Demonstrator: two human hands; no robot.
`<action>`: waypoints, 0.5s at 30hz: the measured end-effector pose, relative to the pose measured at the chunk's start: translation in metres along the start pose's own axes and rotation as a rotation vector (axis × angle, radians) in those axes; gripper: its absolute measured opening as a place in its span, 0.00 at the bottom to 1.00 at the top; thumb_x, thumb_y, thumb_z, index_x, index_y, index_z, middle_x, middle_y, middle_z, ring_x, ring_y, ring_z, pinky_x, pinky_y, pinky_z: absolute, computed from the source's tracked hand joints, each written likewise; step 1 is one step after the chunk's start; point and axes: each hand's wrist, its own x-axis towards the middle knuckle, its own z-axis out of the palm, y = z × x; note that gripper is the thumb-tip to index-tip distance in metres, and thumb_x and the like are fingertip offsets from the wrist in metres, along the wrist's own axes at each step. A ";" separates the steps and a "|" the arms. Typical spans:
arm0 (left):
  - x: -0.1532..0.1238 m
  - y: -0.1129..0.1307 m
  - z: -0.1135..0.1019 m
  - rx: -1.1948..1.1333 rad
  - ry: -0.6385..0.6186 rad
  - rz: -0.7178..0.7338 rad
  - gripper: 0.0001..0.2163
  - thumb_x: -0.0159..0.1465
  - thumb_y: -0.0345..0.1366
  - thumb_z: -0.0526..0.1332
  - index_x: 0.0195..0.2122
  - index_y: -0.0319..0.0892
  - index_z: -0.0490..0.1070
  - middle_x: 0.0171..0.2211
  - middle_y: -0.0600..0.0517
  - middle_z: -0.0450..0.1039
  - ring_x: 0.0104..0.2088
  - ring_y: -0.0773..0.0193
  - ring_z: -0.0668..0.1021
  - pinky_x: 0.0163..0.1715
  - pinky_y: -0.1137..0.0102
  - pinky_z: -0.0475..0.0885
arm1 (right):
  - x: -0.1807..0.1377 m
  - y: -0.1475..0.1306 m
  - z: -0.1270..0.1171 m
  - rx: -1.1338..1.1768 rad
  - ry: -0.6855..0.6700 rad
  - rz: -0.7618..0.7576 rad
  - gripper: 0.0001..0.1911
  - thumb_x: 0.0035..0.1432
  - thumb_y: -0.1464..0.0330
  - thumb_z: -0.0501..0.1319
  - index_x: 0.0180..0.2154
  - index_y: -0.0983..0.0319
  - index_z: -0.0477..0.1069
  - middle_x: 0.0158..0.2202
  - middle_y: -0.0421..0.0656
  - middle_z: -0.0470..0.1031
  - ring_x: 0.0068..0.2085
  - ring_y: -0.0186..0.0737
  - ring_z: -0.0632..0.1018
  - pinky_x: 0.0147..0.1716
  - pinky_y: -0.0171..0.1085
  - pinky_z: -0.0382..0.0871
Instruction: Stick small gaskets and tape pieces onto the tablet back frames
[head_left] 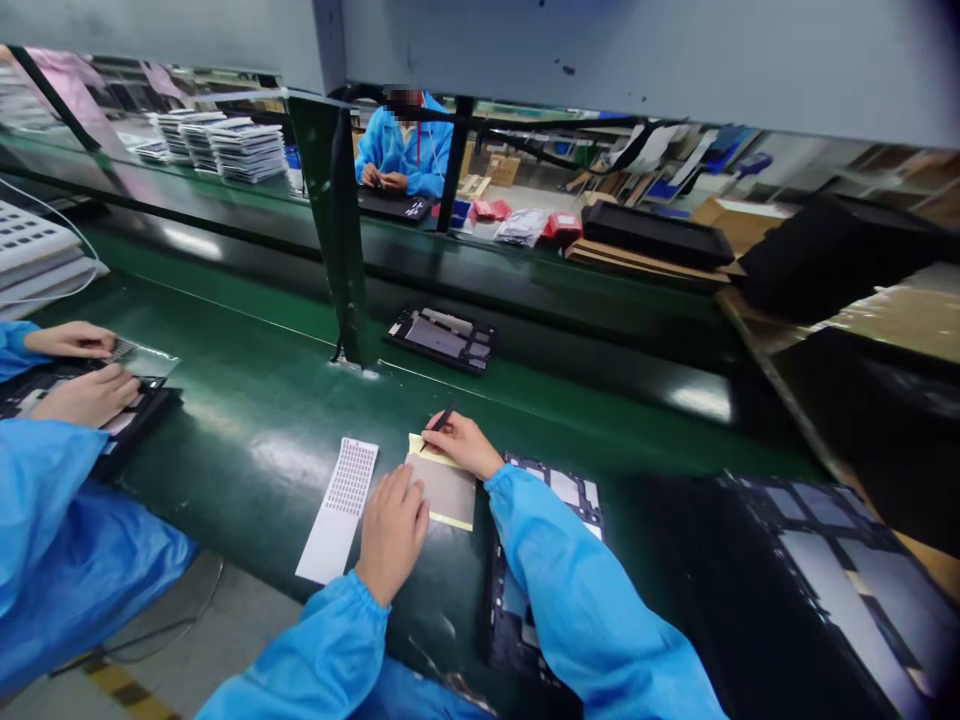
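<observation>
A brownish-grey rectangular sheet with pale yellow edges point(451, 492) lies on the green bench in front of me. My left hand point(394, 530) rests with fingers stretched out over its left edge. My right hand point(466, 442) pinches a slim black pen-like tool point(444, 418), its tip down at the sheet's upper yellow strip. Whether the tool is a pen or tweezers I cannot tell. Left of my left hand is a white strip with rows of small dark pieces point(352, 480). A black device frame point(511, 600) lies partly hidden under my right forearm.
A co-worker's hands point(90, 395) work over another black frame at the left. Near the green post point(349, 250) lies a further frame point(442, 338). More frames point(847, 570) are stacked at the right. A grey beam point(600, 60) crosses overhead. Another person sits beyond the bench.
</observation>
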 end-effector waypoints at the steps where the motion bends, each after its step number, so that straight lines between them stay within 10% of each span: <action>1: 0.000 0.001 0.001 0.001 0.000 0.003 0.12 0.69 0.31 0.54 0.51 0.41 0.73 0.60 0.40 0.71 0.60 0.49 0.74 0.58 0.50 0.71 | 0.000 0.000 0.000 -0.002 -0.003 -0.001 0.24 0.41 0.52 0.74 0.32 0.61 0.71 0.25 0.36 0.75 0.27 0.35 0.78 0.31 0.36 0.75; 15: 0.008 0.005 -0.002 0.015 -0.011 0.036 0.11 0.67 0.28 0.54 0.48 0.39 0.72 0.59 0.40 0.71 0.58 0.48 0.74 0.55 0.52 0.73 | 0.001 -0.002 0.002 -0.014 -0.024 -0.015 0.21 0.43 0.55 0.73 0.31 0.62 0.72 0.26 0.37 0.74 0.28 0.34 0.76 0.32 0.35 0.72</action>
